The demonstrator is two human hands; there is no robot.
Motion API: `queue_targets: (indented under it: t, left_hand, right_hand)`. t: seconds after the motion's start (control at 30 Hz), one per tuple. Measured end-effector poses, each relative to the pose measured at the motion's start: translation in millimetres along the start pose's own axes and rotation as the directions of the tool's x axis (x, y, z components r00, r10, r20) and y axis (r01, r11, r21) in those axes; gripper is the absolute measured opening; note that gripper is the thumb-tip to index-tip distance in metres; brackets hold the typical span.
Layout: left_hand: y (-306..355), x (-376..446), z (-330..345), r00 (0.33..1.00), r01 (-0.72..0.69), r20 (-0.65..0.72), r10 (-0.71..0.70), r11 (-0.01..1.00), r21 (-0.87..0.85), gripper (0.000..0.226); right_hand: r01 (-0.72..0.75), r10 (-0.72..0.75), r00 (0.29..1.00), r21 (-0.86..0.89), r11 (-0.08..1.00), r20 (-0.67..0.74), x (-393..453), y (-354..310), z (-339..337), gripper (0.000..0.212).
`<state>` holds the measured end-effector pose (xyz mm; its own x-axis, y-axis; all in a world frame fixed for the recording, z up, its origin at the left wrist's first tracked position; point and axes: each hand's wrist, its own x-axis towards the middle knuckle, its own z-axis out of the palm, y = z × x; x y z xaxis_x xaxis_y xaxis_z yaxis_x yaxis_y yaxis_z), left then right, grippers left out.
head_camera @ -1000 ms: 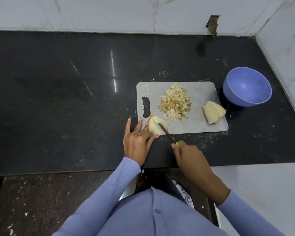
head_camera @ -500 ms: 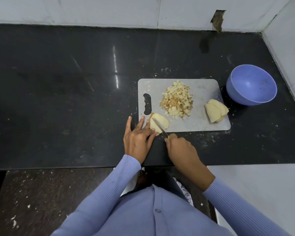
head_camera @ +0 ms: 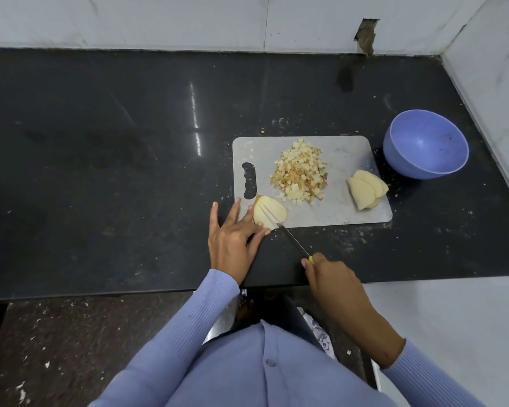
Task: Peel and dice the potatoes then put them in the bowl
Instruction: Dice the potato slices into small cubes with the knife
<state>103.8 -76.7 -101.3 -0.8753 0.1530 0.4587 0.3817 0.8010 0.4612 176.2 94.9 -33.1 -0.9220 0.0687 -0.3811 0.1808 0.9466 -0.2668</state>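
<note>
Left hand [head_camera: 232, 239], fingers spread, steadies the sliced potato [head_camera: 269, 214] at the cutting board's [head_camera: 344, 212] near-left corner; right hand [head_camera: 331, 277] grips the knife [head_camera: 294, 240], handle mostly hidden, blade now withdrawn; bowl [head_camera: 426, 143] sits right.

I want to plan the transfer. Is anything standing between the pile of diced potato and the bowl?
Yes. The stack of potato slices lies at the cutting board's right edge, between the diced potato and the blue bowl. Nothing else visible blocks that path.
</note>
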Motion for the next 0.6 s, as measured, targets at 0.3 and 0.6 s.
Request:
queue_targets:
  t: [0.3,0.6]
  left_hand:
    - [3,9,-6,0.977,0.204,0.057,-0.205,0.979,0.030,0.010]
    - [5,10,-7,0.966,0.246,0.076,-0.249,0.968,0.045,0.011]
  right_hand:
    - [0.093,-0.092,0.995,0.029,0.995,-0.039,42,-40,-7,0.038]
    - [0.056,-0.054,0.998,-0.079,0.995,0.020,37,-43,0,0.034]
